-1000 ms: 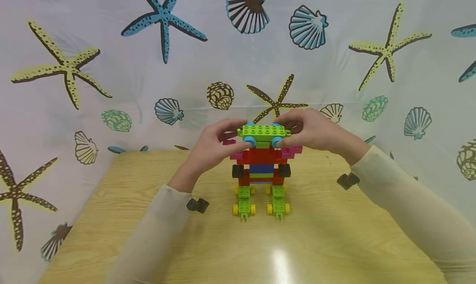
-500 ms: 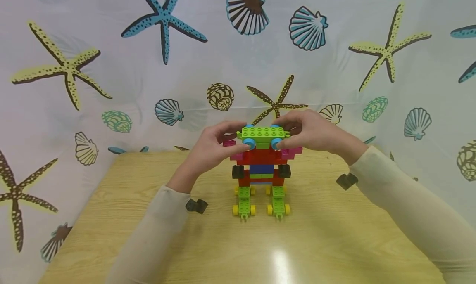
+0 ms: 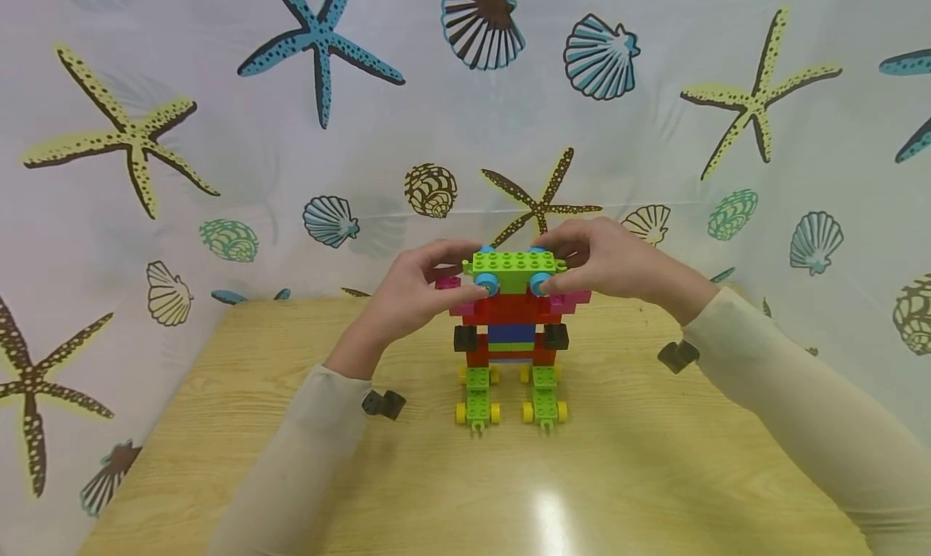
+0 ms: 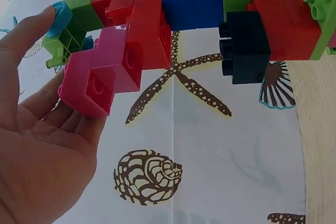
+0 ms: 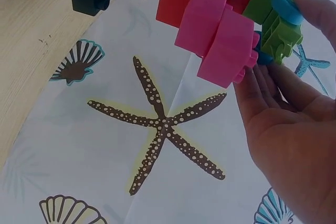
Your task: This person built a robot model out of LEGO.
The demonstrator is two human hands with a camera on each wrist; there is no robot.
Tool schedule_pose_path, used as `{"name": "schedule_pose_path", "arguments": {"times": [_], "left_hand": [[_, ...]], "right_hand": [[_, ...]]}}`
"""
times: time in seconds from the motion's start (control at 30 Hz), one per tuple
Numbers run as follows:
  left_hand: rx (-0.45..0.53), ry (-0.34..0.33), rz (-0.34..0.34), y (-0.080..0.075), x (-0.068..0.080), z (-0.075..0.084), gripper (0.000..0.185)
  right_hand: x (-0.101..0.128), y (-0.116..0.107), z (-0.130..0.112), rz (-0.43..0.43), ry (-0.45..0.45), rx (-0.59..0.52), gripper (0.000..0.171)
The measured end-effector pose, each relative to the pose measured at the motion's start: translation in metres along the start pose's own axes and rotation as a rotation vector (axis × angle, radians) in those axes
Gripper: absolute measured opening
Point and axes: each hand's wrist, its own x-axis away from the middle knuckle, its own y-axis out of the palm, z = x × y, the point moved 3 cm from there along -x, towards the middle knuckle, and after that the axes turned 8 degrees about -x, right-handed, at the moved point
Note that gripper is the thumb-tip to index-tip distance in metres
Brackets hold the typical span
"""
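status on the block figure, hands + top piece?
Left hand and right hand both pinch the green wheeled piece atop the block figure. Figure upright on table. Nothing in the way.

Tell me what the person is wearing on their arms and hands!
Both arms wear long, plain cream-coloured sleeves: the left sleeve and the right sleeve each reach down to the wrist. The left hand and right hand are bare, with no gloves and no rings that show. A small black camera unit sits under the left wrist, another black camera unit under the right.
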Motion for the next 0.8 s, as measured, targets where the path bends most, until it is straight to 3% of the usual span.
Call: {"name": "schedule_pose_path", "arguments": {"times": [0.27,0.4,0.6,0.8], "left_hand": [[-0.032,-0.003,0.006,0.0,0.005,-0.008,0.069],[-0.064,-0.017,0.01,-0.002,0.013,-0.019,0.065],[-0.034,-0.074,-0.013,0.0,0.021,-0.034,0.055],[-0.014,-0.093,0.01,0.001,0.021,-0.039,0.049]], "right_hand": [[0.01,-0.006,0.01,0.011,0.004,0.047,0.077],[0.017,-0.004,0.027,0.029,0.026,0.043,0.079],[0.02,0.007,0.05,0.067,0.043,-0.03,0.055],[0.018,0.017,0.058,0.087,0.022,-0.077,0.04]]}}
